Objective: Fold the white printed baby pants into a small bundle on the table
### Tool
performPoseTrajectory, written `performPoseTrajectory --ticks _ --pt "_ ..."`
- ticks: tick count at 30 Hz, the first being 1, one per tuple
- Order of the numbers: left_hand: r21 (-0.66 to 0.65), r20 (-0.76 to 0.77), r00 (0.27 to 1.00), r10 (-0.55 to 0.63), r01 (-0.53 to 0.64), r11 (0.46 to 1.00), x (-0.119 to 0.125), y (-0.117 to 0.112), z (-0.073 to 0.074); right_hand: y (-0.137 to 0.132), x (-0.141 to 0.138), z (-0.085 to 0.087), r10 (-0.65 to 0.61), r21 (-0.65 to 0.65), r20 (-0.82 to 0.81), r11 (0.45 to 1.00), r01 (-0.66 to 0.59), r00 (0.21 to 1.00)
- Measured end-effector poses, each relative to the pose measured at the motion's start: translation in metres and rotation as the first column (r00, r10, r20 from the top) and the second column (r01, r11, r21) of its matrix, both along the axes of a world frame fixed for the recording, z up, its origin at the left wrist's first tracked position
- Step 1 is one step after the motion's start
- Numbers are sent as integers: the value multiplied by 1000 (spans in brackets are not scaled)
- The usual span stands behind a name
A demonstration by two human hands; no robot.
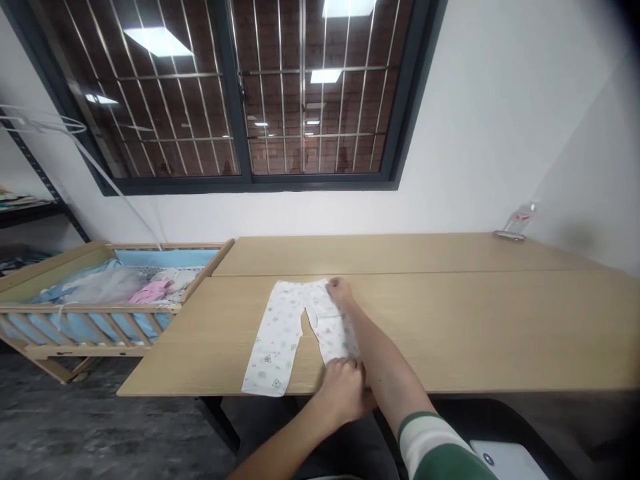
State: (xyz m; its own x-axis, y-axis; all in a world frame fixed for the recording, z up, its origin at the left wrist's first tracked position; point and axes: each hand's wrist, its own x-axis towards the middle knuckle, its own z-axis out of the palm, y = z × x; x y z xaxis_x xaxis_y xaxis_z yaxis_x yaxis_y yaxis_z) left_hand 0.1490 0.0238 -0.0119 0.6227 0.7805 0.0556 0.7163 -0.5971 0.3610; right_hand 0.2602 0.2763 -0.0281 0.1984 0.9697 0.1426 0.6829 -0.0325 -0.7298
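Note:
A small pair of white baby pants [273, 340] with a pale green and grey print lies spread on the wooden table [475, 327], its two legs pointing toward me. At the right end of the waistband, my right hand [341, 291] has its fingers closed on the fabric. My left hand [346, 387] is curled at the bottom of the right-side pant leg by the table's front edge, gripping the hem; its fingertips are partly hidden. The right forearm passes over and covers part of that leg's outer side.
A wooden crib [95, 308] with blue lining, netting and pink cloth stands against the table's left side. A clear plastic bottle [523, 217] leans near the back right corner. A black chair [493, 413] holding a white device [510, 460] is below the front edge.

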Motion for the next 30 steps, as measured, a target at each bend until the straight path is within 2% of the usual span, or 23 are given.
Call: performPoseTrajectory --ticks 4,10,15,17,19,21,22,24,27,30 --pt "-75 38 999 16 -13 997 8 2 -4 0 3 3 -34 -44 -79 999 30 996" --pt "-107 73 997 25 -17 994 1 7 5 -5 5 11 -31 -67 -223 998 17 974" --pt "-147 154 979 130 -107 983 -6 7 7 -9 7 29 -33 -83 -354 997 4 934" --pt "-211 253 950 181 -129 969 -12 6 7 -9 4 39 -26 -89 -393 996 -9 919" --pt "-362 457 846 273 -102 926 -21 3 8 -8 -4 47 -4 -87 -426 996 -37 904" --pt "-499 647 651 398 -34 866 -35 -3 11 -6 -18 54 30 -81 -453 994 -74 891" --pt "-531 704 553 446 -6 847 -42 -6 13 -5 -26 57 46 -79 -461 992 -93 886" --pt "-538 763 424 488 -1 843 -60 -14 17 -2 -44 62 74 -80 -466 989 -125 882" --pt "-555 784 320 532 -25 832 -89 -26 21 4 -75 66 98 -85 -453 985 -152 886" --pt "-589 756 290 586 -88 803 -117 -37 17 8 -104 64 113 -99 -419 981 -169 901"
